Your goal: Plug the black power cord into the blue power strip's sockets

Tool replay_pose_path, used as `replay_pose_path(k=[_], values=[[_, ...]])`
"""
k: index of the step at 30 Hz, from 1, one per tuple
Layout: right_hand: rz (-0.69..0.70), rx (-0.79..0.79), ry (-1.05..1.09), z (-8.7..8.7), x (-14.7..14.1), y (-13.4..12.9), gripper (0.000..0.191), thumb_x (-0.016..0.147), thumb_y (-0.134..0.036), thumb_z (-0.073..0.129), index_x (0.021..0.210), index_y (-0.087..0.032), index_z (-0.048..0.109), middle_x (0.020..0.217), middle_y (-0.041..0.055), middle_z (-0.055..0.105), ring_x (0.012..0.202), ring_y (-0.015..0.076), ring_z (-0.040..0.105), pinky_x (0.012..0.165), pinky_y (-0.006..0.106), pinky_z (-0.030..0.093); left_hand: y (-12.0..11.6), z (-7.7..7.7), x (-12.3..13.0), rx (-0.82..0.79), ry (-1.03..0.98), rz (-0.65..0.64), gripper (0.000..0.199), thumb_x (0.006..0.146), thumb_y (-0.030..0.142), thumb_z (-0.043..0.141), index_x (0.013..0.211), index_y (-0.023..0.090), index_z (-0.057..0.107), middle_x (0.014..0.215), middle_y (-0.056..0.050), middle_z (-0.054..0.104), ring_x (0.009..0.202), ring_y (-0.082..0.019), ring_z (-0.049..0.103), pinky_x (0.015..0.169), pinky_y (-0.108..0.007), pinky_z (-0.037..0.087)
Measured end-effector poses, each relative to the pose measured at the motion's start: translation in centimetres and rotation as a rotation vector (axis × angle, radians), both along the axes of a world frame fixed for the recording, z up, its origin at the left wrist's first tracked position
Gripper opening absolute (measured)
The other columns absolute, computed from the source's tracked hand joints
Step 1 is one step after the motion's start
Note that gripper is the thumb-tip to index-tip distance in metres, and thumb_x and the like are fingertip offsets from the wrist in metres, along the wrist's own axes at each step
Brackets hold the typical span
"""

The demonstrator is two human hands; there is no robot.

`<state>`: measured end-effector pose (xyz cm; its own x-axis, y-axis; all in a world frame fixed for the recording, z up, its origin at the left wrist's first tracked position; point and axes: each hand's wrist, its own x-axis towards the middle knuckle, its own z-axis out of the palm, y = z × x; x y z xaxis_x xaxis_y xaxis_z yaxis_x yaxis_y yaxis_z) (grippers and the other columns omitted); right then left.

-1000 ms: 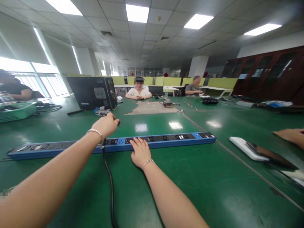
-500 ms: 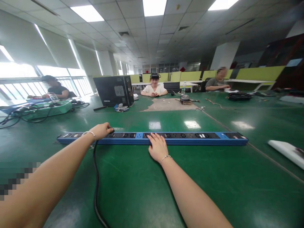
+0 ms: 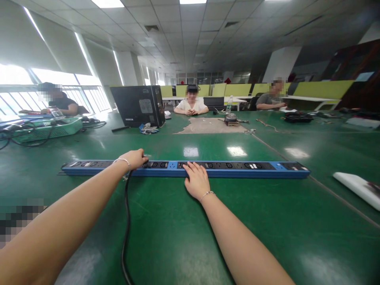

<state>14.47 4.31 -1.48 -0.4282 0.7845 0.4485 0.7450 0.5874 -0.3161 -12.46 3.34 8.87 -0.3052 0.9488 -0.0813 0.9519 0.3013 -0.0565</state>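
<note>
Your left hand with fingers closed around a black plug at the long blue-and-black power strip, your right hand's fingers slightly spread on it, strip lying across the green worktop

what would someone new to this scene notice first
Probably the long blue power strip lying across the green table, with the left hand over its left half and the right hand resting near its middle. Next, the black cable running from the left hand toward the near edge, and the big black computer case standing beyond, to the left.
</note>
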Motion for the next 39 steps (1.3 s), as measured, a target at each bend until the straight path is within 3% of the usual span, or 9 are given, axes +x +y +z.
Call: replay_pose_path(k=[7, 16, 20, 25, 34, 39], values=[[-0.007, -0.006, 0.009, 0.1, 0.0, 0.0, 0.051, 0.078, -0.019, 0.047, 0.129, -0.026, 0.050, 0.139, 0.0004, 0.045, 0.131, 0.0190, 0.031, 0.111, 0.040, 0.016, -0.1, -0.1, 0.5, 0.006, 0.043, 0.024, 0.045, 0.079, 0.048, 0.038, 0.105, 0.017, 0.058, 0.094, -0.015, 0.070, 0.088, -0.027, 0.065, 0.074, -0.035, 0.046], [-0.016, 0.011, 0.018, 0.0, -0.1, 0.1, 0.050, 0.078, -0.019, 0.047, 0.128, -0.026, 0.051, 0.139, -0.0004, 0.046, 0.130, 0.0187, 0.033, 0.111, 0.039, 0.016, -0.4, -0.6, -0.7, 0.009, -0.013, 0.029, 0.046, 0.079, 0.051, 0.037, 0.102, 0.017, 0.059, 0.082, -0.011, 0.071, 0.076, -0.025, 0.067, 0.071, -0.032, 0.047], [-0.024, 0.004, 0.010, 0.1, -0.1, -0.1, 0.049, 0.079, -0.019, 0.048, 0.127, -0.026, 0.051, 0.138, -0.0001, 0.046, 0.130, 0.0187, 0.032, 0.111, 0.039, 0.017, -0.4, -1.0, -0.9, 0.042, 0.019, 0.006, 0.046, 0.080, 0.051, 0.035, 0.101, 0.017, 0.059, 0.090, -0.012, 0.071, 0.084, -0.026, 0.066, 0.071, -0.032, 0.046], [-0.031, 0.016, 0.009, 0.3, -0.1, -0.2, 0.048, 0.079, -0.020, 0.047, 0.127, -0.026, 0.051, 0.137, -0.0002, 0.047, 0.129, 0.0190, 0.034, 0.110, 0.039, 0.017, -0.3, -1.3, -0.3, 0.026, 0.067, -0.009, 0.042, 0.081, 0.047, 0.035, 0.101, 0.018, 0.058, 0.099, -0.014, 0.070, 0.092, -0.027, 0.065, 0.073, -0.032, 0.047], [-0.034, 0.019, 0.011, 0.2, -0.2, -0.2, 0.048, 0.078, -0.020, 0.048, 0.126, -0.026, 0.052, 0.137, -0.0006, 0.048, 0.129, 0.0188, 0.035, 0.110, 0.039, 0.018, -0.9, -1.8, 0.8, 0.017, 0.076, -0.016, 0.041, 0.084, 0.044, 0.030, 0.104, 0.016, 0.052, 0.101, -0.017, 0.068, 0.094, -0.028, 0.064, 0.075, -0.036, 0.046], [-0.029, -0.008, -0.022, 1.0, 0.0, -0.1, 0.048, 0.080, -0.022, 0.046, 0.128, -0.025, 0.050, 0.139, 0.0007, 0.046, 0.129, 0.0190, 0.036, 0.110, 0.038, 0.021, -1.6, -2.0, 1.3, 0.039, 0.040, 0.013, 0.039, 0.085, 0.042, 0.028, 0.106, 0.017, 0.049, 0.100, -0.017, 0.068, 0.093, -0.029, 0.065, 0.075, -0.037, 0.046]])
